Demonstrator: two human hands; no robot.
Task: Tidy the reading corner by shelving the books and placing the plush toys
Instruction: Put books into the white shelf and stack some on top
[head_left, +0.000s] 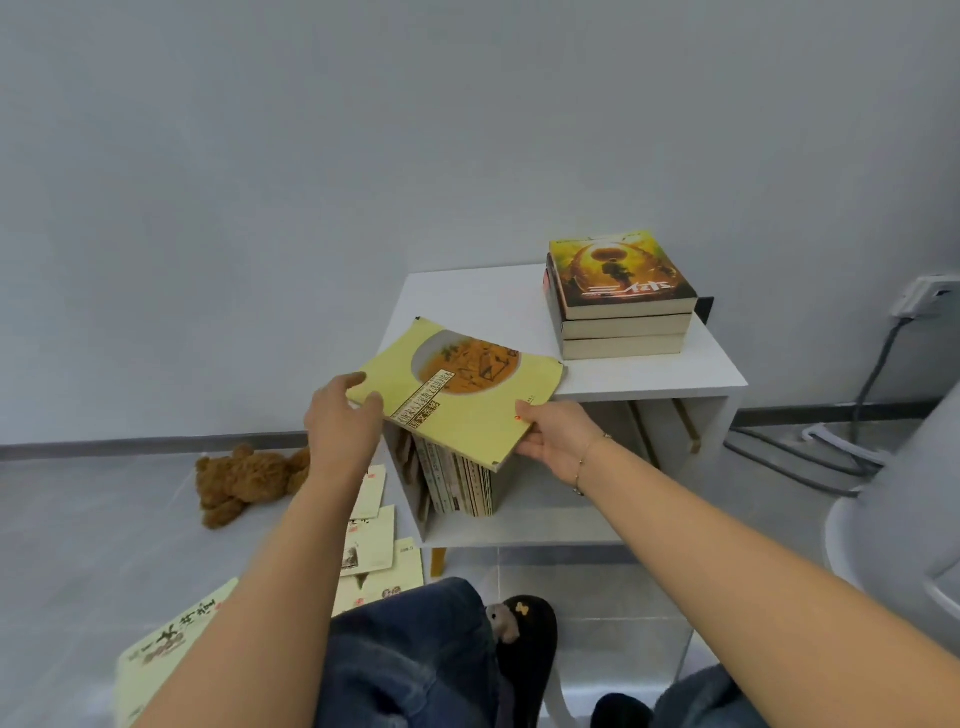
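Both hands hold a thin yellow book (462, 395) flat in front of the white shelf unit (691, 387). My left hand (340, 421) grips its left edge, and my right hand (558, 441) grips its lower right corner with the thumb on the cover. Under the book, several thin books (460, 480) stand upright in the left of the shelf's open compartment. A stack of three thick books (621, 301) lies on the shelf top. A brown plush bear (244, 480) lies on the floor to the left. More yellow books (376, 545) are strewn on the floor.
The grey wall stands close behind the shelf. Cables (852, 441) run from a wall socket (924, 296) down to the floor at the right. A white rounded object (904, 519) fills the right edge. My knees in jeans (410, 654) and a black slipper (524, 649) sit below.
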